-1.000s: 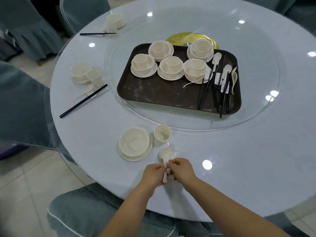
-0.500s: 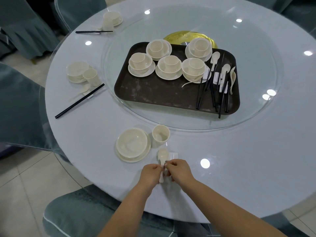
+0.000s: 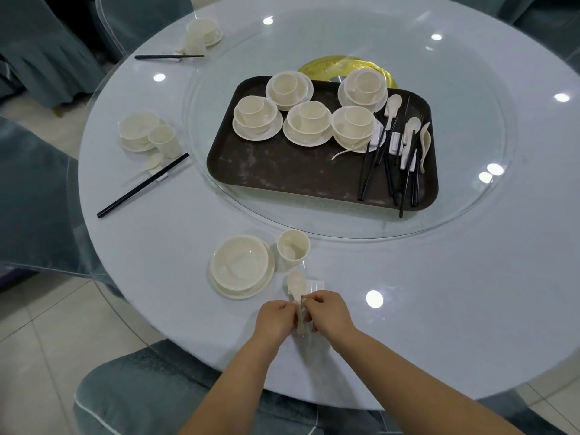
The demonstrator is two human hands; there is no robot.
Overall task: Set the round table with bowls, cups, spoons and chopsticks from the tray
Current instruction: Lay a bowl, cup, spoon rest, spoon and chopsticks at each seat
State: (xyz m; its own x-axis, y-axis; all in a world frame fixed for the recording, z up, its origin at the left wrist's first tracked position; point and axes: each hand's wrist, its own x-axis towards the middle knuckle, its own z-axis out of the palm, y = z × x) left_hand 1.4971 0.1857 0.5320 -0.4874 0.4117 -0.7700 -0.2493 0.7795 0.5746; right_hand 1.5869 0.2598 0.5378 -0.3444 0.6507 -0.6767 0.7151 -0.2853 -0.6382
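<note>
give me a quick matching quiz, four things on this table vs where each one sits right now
Things:
1. dark rectangular tray
2. cream ceramic spoon
3. empty cream cup
4. long black chopsticks

Places:
A. held at its handle by both hands, left hand and right hand
B. lying at the far-left place setting
C. on the round glass turntable
D. standing upright just right of the near cream bowl on its saucer

Pairs: 1-C, 2-A, 3-D, 4-B

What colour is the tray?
Dark brown, with pale scuffs on its bare part; the tray shows in the head view.
</note>
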